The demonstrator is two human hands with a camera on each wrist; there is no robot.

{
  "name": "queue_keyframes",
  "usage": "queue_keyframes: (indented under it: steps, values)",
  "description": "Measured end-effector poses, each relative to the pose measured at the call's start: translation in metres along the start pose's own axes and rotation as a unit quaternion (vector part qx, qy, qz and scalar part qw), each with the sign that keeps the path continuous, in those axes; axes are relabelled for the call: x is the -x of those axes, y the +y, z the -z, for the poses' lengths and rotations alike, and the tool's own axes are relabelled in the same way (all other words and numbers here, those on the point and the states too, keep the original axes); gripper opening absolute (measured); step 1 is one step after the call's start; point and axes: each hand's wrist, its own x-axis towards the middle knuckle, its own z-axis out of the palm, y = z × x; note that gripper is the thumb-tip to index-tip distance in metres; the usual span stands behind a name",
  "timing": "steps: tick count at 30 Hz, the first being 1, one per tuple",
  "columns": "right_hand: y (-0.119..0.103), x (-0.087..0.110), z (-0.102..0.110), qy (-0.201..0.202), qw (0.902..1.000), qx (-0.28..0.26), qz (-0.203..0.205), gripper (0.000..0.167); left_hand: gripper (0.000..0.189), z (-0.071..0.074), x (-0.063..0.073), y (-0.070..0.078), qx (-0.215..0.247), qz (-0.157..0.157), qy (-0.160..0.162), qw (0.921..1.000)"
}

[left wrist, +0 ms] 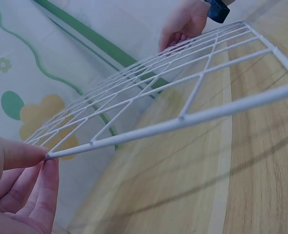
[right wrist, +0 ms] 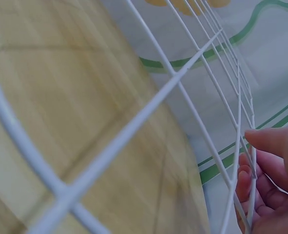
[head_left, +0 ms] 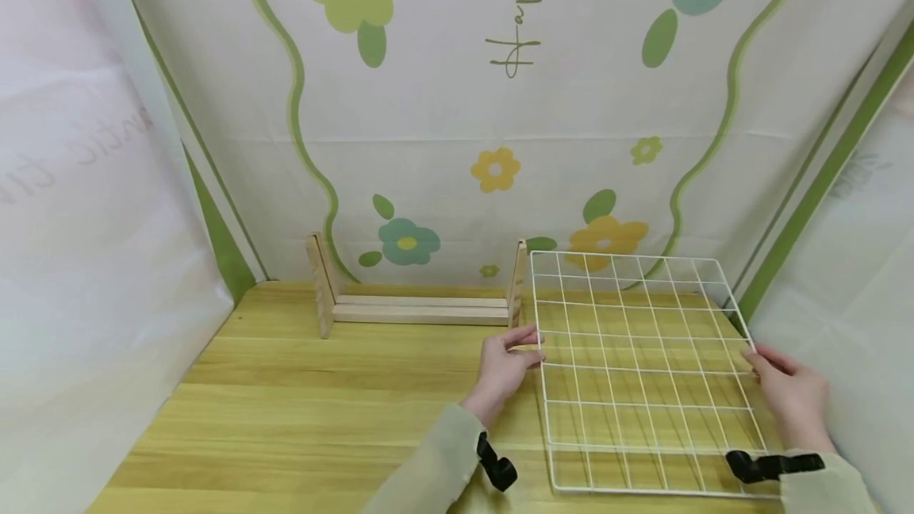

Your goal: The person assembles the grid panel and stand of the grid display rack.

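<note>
A white wire grid (head_left: 631,335) is held above the desk (head_left: 286,411), its left edge pinched between thumb and fingers by the left grip (head_left: 500,367) and its right edge by the right grip (head_left: 794,397); a wooden stand (head_left: 421,313) is seen on the desk, near the grid's far left corner

Left hand (head_left: 500,367) and right hand (head_left: 796,399) well apart, in 2 fingertip pinches.
</note>
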Motion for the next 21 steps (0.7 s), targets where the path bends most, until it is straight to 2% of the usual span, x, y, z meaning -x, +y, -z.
queue_keyframes:
  steps: [9, 14, 21]
  values:
    - [-0.010, 0.004, -0.002, 0.024, 0.9929, -0.116, 0.004, 0.007, 0.044, 0.000, -0.001, 0.005, 0.004, -0.011, 0.001, 0.9999]
    - [-0.019, 0.007, -0.003, 0.037, 0.9821, -0.185, -0.002, 0.007, 0.043, 0.001, -0.003, 0.010, 0.011, -0.029, -0.001, 0.9995]
    - [-0.029, 0.011, -0.005, 0.055, 0.9723, -0.227, -0.002, 0.008, 0.043, 0.001, -0.003, 0.020, 0.009, -0.045, 0.006, 0.9989]
